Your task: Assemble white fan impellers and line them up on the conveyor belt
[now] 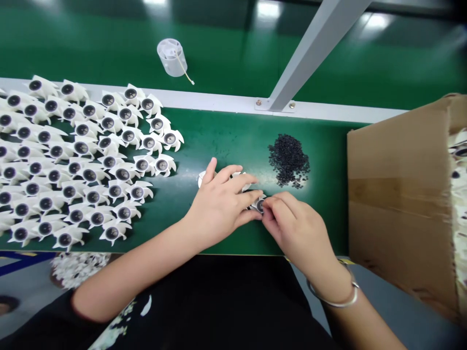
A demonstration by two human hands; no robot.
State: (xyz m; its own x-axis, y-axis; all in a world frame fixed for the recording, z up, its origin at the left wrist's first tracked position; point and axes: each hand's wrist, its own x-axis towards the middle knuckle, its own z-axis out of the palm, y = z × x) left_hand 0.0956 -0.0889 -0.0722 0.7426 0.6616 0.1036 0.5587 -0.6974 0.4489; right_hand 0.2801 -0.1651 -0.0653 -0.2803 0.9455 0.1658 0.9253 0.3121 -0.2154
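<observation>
My left hand point(219, 201) lies over a white plastic impeller point(242, 176), whose blade edges show past my fingers. My right hand point(292, 226) meets it from the other side, its fingertips pinching a dark-centred hub point(260, 205) that is partly hidden. Close by stands a heap of small black rubber rings point(288, 160), just beyond my right fingers. Several rows of matching white impellers point(83, 160) with dark round centres cover the bench's left side, a short way from my left hand. A metal bangle point(333, 296) circles my right wrist.
The green bench mat point(233, 136) ends at a white metal rail point(219, 100) with a grey post point(317, 53). Behind it lies a clear plastic cup point(172, 57) with a cord. A large cardboard box point(397, 204) stands at the right.
</observation>
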